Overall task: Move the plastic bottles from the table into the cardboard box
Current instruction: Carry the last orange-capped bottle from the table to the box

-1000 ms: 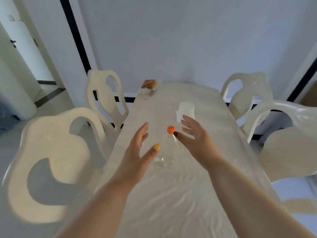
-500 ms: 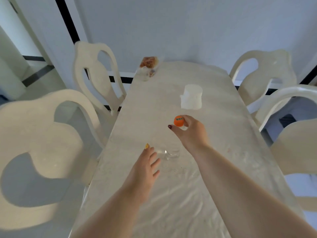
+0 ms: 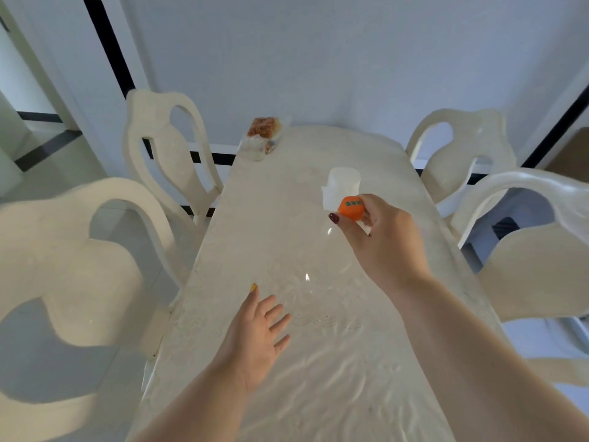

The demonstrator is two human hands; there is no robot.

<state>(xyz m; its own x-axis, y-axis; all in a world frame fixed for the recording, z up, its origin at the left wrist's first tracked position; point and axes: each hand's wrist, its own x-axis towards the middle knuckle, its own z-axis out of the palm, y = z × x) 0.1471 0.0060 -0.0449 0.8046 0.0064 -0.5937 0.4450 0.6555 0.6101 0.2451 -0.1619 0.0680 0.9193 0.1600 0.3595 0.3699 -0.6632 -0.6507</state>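
Gripping the orange cap (image 3: 350, 208), right hand (image 3: 382, 247) holds clear bottle (image 3: 322, 269).

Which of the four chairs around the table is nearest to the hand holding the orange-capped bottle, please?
The near chair on the right side: its curved back rises just beside the right hand gripping the bottle. The other three stand farther off.

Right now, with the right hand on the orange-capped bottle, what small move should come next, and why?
Probably lift the clear bottle a little higher off the table. The right hand has a grip just under the orange cap, the left hand is open and empty, and no box is clearly in view.
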